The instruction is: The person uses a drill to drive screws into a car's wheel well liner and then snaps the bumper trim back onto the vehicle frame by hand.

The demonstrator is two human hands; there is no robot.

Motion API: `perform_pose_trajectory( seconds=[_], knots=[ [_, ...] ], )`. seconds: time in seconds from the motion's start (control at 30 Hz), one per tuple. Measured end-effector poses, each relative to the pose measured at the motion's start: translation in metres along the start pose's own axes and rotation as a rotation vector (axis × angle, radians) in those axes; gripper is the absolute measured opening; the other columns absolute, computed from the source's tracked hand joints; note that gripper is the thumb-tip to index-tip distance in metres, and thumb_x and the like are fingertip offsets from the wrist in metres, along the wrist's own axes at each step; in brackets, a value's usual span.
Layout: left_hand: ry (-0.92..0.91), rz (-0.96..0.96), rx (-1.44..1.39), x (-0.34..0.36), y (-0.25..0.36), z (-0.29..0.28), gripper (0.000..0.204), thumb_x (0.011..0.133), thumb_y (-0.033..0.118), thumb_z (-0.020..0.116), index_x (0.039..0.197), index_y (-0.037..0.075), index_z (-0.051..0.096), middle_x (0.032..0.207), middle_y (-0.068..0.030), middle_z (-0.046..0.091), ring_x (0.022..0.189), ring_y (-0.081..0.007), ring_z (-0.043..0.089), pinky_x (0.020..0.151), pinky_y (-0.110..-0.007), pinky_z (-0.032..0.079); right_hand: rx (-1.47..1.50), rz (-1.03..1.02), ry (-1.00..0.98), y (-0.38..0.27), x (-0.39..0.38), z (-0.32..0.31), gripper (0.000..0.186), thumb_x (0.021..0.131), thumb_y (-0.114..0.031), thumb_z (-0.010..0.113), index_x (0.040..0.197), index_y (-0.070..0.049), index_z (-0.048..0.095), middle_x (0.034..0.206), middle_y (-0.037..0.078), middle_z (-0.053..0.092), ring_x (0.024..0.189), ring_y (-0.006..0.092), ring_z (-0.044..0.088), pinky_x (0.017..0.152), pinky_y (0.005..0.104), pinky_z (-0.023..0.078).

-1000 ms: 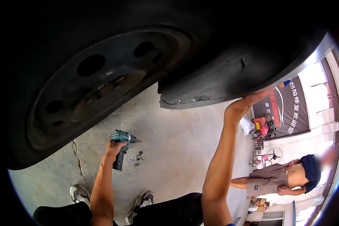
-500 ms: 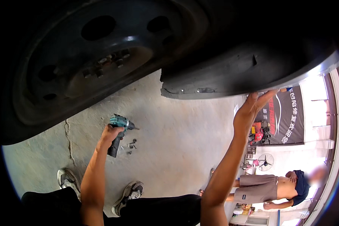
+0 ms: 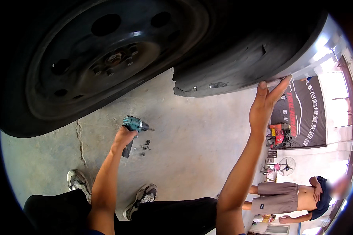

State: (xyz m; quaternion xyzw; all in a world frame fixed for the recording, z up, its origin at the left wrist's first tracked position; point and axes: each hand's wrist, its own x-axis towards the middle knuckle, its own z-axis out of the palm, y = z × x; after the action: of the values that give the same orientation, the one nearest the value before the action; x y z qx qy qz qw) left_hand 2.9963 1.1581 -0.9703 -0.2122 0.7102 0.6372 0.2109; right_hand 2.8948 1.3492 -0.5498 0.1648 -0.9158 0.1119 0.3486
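Teal cordless drill (image 3: 133,123) sits clamped in left hand (image 3: 125,136); right hand (image 3: 262,103), digits apart, should steady wheel-arch liner (image 3: 223,78) evenly.

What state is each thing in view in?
drill, held, bit pointing right
left hand, shut around the drill
wheel-arch panel, jagged at its left end
right hand, spread at the panel's edge, grip unclear
wheel, bolts showing
small fasteners, loose on the floor

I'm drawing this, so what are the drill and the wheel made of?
The drill looks like dull plastic, judging by its teal colour and weak shine. The wheel seems painted metal, perhaps steel: its dark surface shows a bright glint.
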Motion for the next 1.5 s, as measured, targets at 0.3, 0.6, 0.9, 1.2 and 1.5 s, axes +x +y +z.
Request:
perform_pose_trajectory(
  seconds=[0.3,0.6,0.9,1.2,1.5],
  knots=[
    [-0.096,0.032,0.754,-0.016,0.042,-0.019,0.051,0.084,0.042,0.070,0.115,0.002,0.067,0.112,-0.0204,0.071,0.108,-0.0349,0.068,0.091,-0.044,0.054,-0.038,-0.060,0.033,0.013,-0.004,0.000,0.083,0.102,-0.048,0.053,0.160,-0.005,0.010,0.164,0.025,0.011,0.151,0.0413,0.017,0.112,0.0486,0.036],
    [0.023,0.506,0.266,-0.012,0.143,0.015,0.047,0.090,0.036,0.067,0.123,0.003,0.059,0.118,-0.0180,0.069,0.113,-0.0360,0.064,0.097,-0.045,0.050,0.023,-0.072,0.069,0.018,-0.003,0.008,0.084,0.102,-0.048,0.053,0.160,-0.006,0.010,0.165,0.025,0.008,0.152,0.0406,0.016,0.112,0.0478,0.036],
    [0.222,0.835,0.109,0.029,0.208,0.105,0.046,0.088,0.029,0.071,0.124,0.002,0.060,0.127,-0.0173,0.061,0.119,-0.0370,0.058,0.099,-0.043,0.048,-0.003,-0.166,0.134,0.036,0.001,0.014,0.083,0.100,-0.046,0.056,0.159,-0.004,0.016,0.163,0.026,0.016,0.152,0.0410,0.014,0.118,0.0505,0.028],
    [0.404,0.969,0.465,0.048,0.213,0.107,0.036,0.087,0.036,0.074,0.106,0.005,0.067,0.103,-0.0115,0.069,0.099,-0.0343,0.066,0.083,-0.045,0.052,0.009,-0.240,0.219,0.053,0.001,0.013,0.075,0.096,-0.028,0.060,0.157,-0.002,0.025,0.161,0.025,0.022,0.148,0.0426,0.024,0.121,0.0485,0.023],
    [0.287,1.059,0.488,0.052,0.226,0.089,0.033,0.088,0.031,0.075,0.099,0.001,0.067,0.095,-0.0153,0.070,0.091,-0.0352,0.067,0.082,-0.043,0.051,0.648,1.169,0.436,0.142,-0.131,0.185,0.056,0.106,-0.039,0.036,0.142,0.003,0.044,0.144,0.028,0.048,0.134,0.0399,0.047,0.112,0.0438,0.036]
  ],
)
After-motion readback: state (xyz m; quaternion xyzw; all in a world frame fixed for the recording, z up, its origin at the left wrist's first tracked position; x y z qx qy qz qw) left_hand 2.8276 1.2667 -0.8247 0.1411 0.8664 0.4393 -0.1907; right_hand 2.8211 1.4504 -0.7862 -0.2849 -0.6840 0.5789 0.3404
